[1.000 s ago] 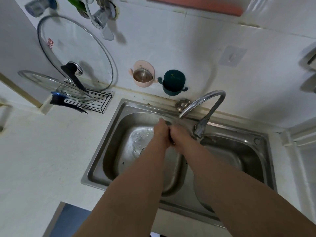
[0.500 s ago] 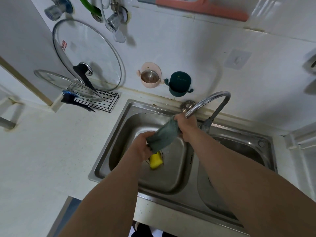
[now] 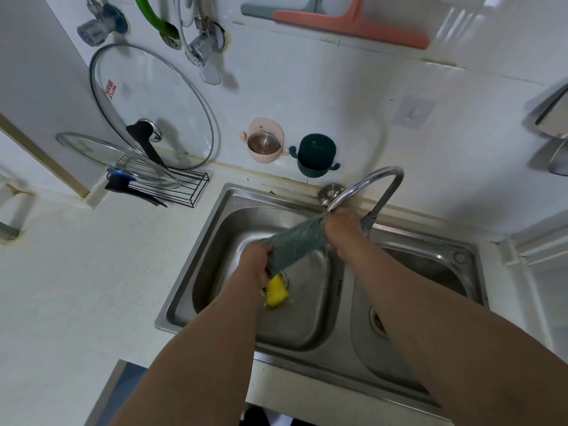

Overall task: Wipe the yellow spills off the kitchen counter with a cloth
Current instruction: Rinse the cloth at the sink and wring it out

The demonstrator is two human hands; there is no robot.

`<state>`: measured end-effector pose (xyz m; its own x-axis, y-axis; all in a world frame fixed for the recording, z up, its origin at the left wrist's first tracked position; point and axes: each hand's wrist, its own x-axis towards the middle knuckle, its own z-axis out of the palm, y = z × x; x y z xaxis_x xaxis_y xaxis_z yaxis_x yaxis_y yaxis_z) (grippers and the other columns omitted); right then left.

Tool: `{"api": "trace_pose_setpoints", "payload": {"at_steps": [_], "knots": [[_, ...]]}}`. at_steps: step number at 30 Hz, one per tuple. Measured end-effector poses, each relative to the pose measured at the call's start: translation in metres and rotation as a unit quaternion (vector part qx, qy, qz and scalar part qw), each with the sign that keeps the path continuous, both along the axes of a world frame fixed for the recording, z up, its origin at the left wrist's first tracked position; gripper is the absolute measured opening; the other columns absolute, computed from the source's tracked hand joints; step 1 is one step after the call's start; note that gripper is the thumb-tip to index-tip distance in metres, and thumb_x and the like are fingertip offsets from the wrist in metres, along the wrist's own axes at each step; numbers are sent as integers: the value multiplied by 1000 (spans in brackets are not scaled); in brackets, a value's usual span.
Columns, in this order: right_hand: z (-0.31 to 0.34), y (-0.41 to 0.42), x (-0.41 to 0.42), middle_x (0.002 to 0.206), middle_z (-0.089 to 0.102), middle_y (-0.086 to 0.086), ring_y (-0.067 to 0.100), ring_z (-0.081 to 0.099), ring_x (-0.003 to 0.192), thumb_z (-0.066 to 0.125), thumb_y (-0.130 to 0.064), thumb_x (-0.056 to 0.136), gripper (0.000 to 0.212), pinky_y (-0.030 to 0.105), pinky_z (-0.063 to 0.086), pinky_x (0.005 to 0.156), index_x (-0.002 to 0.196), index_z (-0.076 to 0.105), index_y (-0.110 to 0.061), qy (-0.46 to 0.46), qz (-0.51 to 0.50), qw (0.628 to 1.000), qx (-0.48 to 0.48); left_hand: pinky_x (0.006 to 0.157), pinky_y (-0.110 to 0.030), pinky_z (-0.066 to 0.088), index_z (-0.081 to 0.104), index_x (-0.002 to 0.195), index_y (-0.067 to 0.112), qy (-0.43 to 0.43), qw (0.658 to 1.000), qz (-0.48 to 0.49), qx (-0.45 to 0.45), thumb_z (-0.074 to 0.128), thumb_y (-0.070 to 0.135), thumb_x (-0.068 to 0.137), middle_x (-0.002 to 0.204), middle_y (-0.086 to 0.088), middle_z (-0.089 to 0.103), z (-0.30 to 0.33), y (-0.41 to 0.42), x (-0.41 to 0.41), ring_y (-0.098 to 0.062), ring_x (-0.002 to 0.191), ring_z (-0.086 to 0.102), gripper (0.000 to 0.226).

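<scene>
The left hand [image 3: 255, 262] and right hand [image 3: 344, 232] each grip one end of the cloth [image 3: 292, 245], stretched over the left sink [image 3: 215, 229] basin beneath the faucet [image 3: 368, 182]. Rinse evenly, then wring firmly before returning to the table [image 3: 76, 287].

White wall [image 3: 338, 96] is running behind the hands, kinda grimy along the seam. A coral squeegee [image 3: 350, 24] is hanging way above them, pipe valves [image 3: 98, 26] sitting up to the upper left. Two glass lids [image 3: 150, 106] are leaning in a black wire rack [image 3: 181, 189] off to the left. Pink cup holder [image 3: 264, 141] and dark green one [image 3: 316, 156] are sticking to the wall just above.
</scene>
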<state>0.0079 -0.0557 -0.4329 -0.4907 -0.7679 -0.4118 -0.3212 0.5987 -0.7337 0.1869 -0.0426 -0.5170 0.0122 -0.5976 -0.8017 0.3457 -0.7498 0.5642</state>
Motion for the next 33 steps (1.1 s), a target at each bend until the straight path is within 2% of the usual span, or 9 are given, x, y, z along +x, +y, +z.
{"api": "trace_pose_setpoints", "payload": {"at_steps": [5, 11, 15, 17, 19, 22, 25, 30, 33], "knots": [[-12, 2, 6, 115, 70, 18, 37, 65, 107, 51, -19, 94, 31, 46, 56, 96, 113, 70, -5, 54, 136, 988, 47, 72, -41, 57, 62, 123, 10, -5, 999, -37, -15, 59, 8, 94, 104, -15, 68, 5, 2, -9, -30, 87, 67, 30], [-4, 15, 14, 99, 72, 6, 23, 65, 89, 54, -9, 87, 26, 35, 56, 86, 101, 76, -14, 149, 219, 964, 7, 73, -47, 63, 57, 133, 24, 54, 996, -40, -60, 57, -1, 97, 123, -18, 61, 30, -2, -41, -35, 105, 66, 45], [-7, 16, 2, 97, 73, 6, 24, 71, 91, 64, -15, 77, 27, 46, 61, 84, 102, 69, -23, 11, 193, 981, 18, 78, -46, 61, 75, 105, 12, 84, 984, -142, -70, 67, 40, 95, 99, -17, 74, 51, -2, -62, -30, 87, 72, 31], [-4, 17, -3, 101, 73, 14, 31, 74, 92, 63, -6, 81, 26, 51, 63, 80, 103, 64, -19, -99, 102, 990, 9, 58, -37, 51, 72, 100, 4, 10, 980, -176, -92, 64, 22, 95, 81, -17, 69, 45, -7, -71, -26, 60, 63, 21], [-9, 17, -13, 100, 72, 17, 34, 75, 90, 57, -2, 88, 20, 53, 64, 78, 102, 62, -16, -127, 26, 991, -10, 54, -39, 52, 64, 112, -3, -61, 976, -187, -96, 57, 9, 96, 88, -19, 67, 41, -12, -80, -28, 60, 62, 21], [-18, 22, -35, 102, 72, 16, 37, 71, 101, 52, -11, 90, 22, 49, 59, 90, 102, 69, -8, 5, 42, 999, 8, 55, -28, 52, 63, 95, 4, -254, 919, -261, -153, 54, 9, 100, 81, -6, 67, 50, -10, -88, -18, 68, 64, 11], [-25, 32, -55, 118, 68, 22, 37, 65, 110, 50, -12, 98, 30, 35, 51, 84, 119, 64, 5, 69, 100, 986, 111, 50, -21, 39, 62, 91, 9, -307, 884, -296, -194, 52, 24, 106, 71, 1, 58, 50, -11, -96, -10, 60, 54, 23], [-31, 47, -81, 124, 68, 19, 36, 65, 117, 53, -13, 101, 28, 40, 51, 93, 123, 64, 0, 190, 197, 945, 177, 80, -41, 63, 64, 107, 5, -168, 945, -248, -135, 63, 40, 99, 95, -11, 67, 57, -17, -98, -27, 91, 68, 36], [-36, 49, -97, 120, 70, 14, 34, 66, 112, 61, -17, 92, 27, 39, 54, 91, 116, 69, -7, 233, 195, 937, 174, 68, -37, 61, 66, 118, 4, -124, 951, -266, -100, 76, 31, 89, 107, -17, 69, 65, -15, -91, -32, 94, 70, 41]]}}
